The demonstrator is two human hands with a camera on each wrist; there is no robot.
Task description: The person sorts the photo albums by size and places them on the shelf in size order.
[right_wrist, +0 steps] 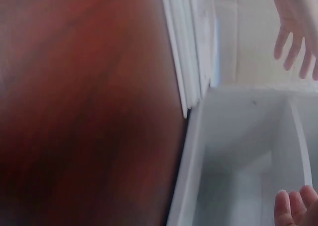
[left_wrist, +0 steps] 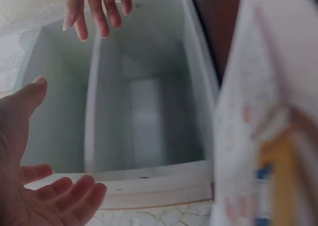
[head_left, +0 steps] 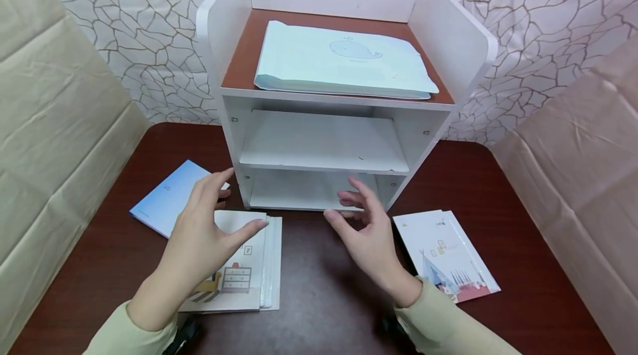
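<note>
My left hand [head_left: 201, 233] hovers with spread fingers over a stack of white picture books [head_left: 244, 294], touching nothing that I can see. Opposite it, my right hand [head_left: 366, 236] is held in the air with loosely bent fingers and holds nothing. Both hands are in front of a small white shelf unit [head_left: 326, 169], palms turned toward each other. In the left wrist view, the fingers of the left hand [left_wrist: 54, 191] and the right hand [left_wrist: 99, 7] stand apart before the shelf's compartments. The right wrist view catches only part of the right hand [right_wrist: 297, 206].
A pale blue packet with a whale drawing [head_left: 344, 61] lies on the shelf's brown top. Left of the stack is a blue book [head_left: 166, 194]; at the right lie white booklets [head_left: 448, 255]. Padded panels [head_left: 40, 139] flank the dark red-brown table [head_left: 319, 322].
</note>
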